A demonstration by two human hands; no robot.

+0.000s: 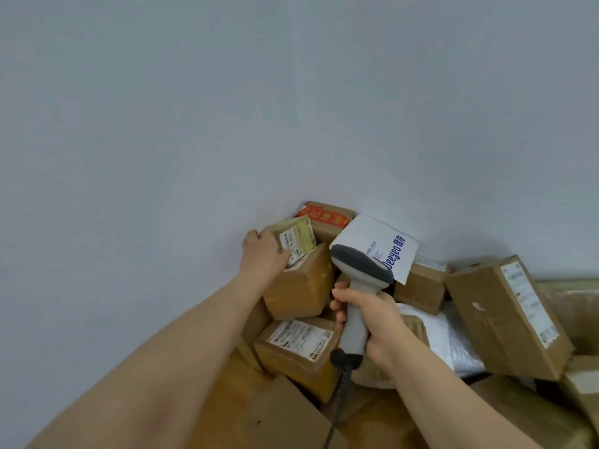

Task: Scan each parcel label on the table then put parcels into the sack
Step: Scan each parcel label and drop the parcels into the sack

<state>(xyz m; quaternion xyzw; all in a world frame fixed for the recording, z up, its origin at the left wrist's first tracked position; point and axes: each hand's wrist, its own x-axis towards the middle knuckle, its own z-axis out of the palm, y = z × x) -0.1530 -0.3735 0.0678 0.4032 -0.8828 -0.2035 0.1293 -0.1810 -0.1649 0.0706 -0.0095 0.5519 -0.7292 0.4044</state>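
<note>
Parcels in a heap point(418, 288) fill the corner against the grey wall point(194, 124), so by the look of it the task is at an early or middle stage, with many boxes yet to be scanned and bagged.

The left hand point(264, 251) reaches to the top of the pile and grips a small parcel point(291, 246), its fingers curled round the left edge. That parcel's yellowish label point(297, 238) with a barcode faces up and toward the camera. It rests on a brown taped box point(299, 286), with a red-taped box point(327, 218) just behind.

The right hand point(369, 322) is wrapped tight round the grip of a grey barcode scanner point(356, 286). Its head points into the pile, and its cable point(337, 413) trails down toward the bottom edge. The head is near the held parcel but not plainly aimed at its label, so this scan seems not yet made.

Other items wait unscanned, as far as can be judged:
- a white Deeyeo mailer point(382, 244) just behind the scanner head
- a labelled box point(298, 345) low in the pile
- a grey poly bag point(453, 345)
- a large carton point(509, 315) leaning at the right

The sack is out of view, so how many parcels have gone into it cannot be told. The table is hidden under the parcels.
</note>
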